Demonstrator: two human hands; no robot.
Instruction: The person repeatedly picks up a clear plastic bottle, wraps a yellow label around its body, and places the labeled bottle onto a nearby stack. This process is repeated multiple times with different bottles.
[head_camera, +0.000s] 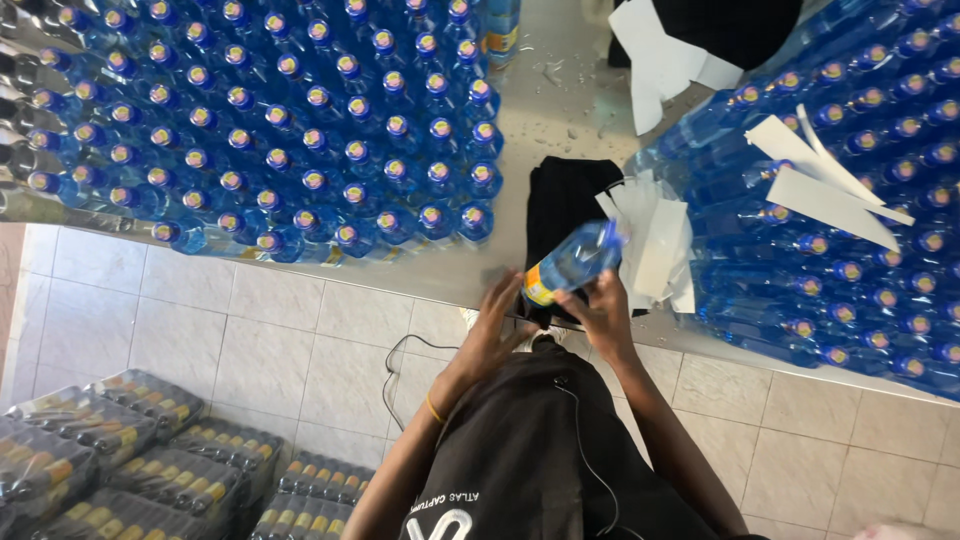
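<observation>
One blue plastic bottle (572, 262) with a yellow label, gripped over the bench's (560, 90) near edge: left hand (497, 322) curled on its labelled end, right hand (603, 308) clamped beneath its body. Behind it one black cloth (562, 200) and a stack of white paper strips (655, 240). Toward either end, two blocks of upright blue bottles (270, 130), too many to count; shrink-wrapped packs (120, 455) down on the tiled floor (300, 330).

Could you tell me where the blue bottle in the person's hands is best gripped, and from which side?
Probably around the bare middle of the blue bottle, from the near side. It lies tilted, labelled end toward the left hand, with the right hand beneath it.
</observation>
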